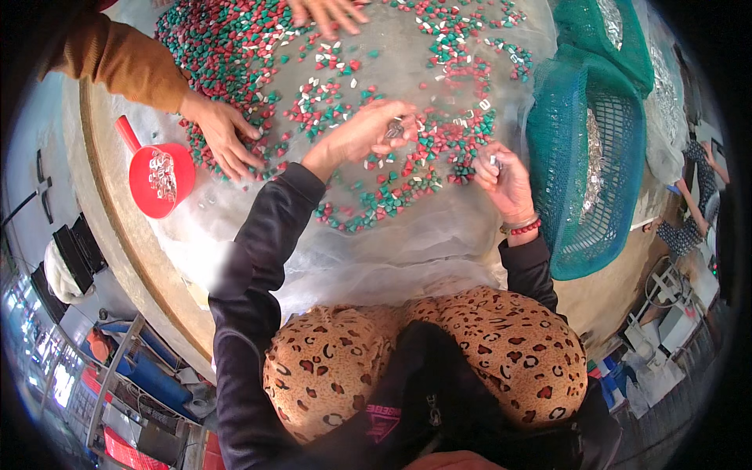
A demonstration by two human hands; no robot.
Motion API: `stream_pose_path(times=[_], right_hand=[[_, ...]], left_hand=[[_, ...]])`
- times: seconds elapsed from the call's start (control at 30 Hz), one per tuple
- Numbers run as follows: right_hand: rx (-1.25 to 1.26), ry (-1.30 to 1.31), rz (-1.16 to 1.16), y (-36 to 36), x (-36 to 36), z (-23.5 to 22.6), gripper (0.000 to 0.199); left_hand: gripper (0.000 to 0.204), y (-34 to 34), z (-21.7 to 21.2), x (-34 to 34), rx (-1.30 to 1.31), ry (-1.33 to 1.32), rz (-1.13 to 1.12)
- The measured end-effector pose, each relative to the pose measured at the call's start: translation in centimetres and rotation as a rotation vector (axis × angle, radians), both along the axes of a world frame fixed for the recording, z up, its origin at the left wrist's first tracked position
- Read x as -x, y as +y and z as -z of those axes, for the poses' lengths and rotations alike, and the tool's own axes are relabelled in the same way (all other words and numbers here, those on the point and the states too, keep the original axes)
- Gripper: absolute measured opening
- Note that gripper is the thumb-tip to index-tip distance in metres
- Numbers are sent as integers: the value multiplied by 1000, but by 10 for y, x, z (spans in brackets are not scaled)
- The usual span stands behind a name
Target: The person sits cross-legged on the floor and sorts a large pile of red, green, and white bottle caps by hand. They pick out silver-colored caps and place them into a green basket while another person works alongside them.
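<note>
My left hand (362,139) is half curled, palm up, around a few small metal pieces (395,128) over the sheet. To its right, my right hand (505,182) pinches a small silvery piece (493,160) between thumb and fingers; its exact shape is too small to tell. Red, green and white pebble-like pieces (427,141) lie scattered beneath and around both hands, with some small silvery frame-shaped pieces among them. Clear plastic sheeting (376,258) covers the work surface in front of my knees.
Another person's hand (223,135), in a brown sleeve, lies at the left on the pebble-like pieces; a second hand (325,12) reaches in at the top. A red dipper (182,188) holds silvery pieces. Green plastic baskets (556,227) with netting stand at the right, silvery pieces inside.
</note>
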State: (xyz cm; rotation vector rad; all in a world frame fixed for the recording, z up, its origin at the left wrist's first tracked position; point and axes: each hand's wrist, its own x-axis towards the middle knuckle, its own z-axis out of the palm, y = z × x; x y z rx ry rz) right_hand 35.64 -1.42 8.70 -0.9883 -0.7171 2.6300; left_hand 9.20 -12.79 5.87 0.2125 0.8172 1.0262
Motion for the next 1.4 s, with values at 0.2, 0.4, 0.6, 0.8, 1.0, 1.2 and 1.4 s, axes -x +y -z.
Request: stream_pose_path(times=[0.2, 0.4, 0.6, 0.8, 1.0, 1.2, 1.4], right_hand=[[-155, 54, -107, 39, 3, -6, 22], [-476, -303, -96, 53, 25, 24, 12], [-1079, -615, -208, 58, 23, 43, 20], [-1578, -953, -582, 53, 25, 58, 27], [-1563, -1013, -545, 48, 26, 76, 24], [-1536, -916, -621, 45, 32, 78, 26], [-1487, -748, -474, 34, 25, 67, 24]], left_hand=[[24, 10, 20, -22, -402, 1039, 315], [25, 10, 40, -31, -673, 1773, 490], [13, 13, 13, 14, -364, 717, -16], [18, 60, -82, 49, -259, 248, 151], [22, 106, -39, -4, -550, 880, 322], [15, 97, 48, -47, -722, 1930, 637], [25, 99, 46, -36, -424, 1745, 305]])
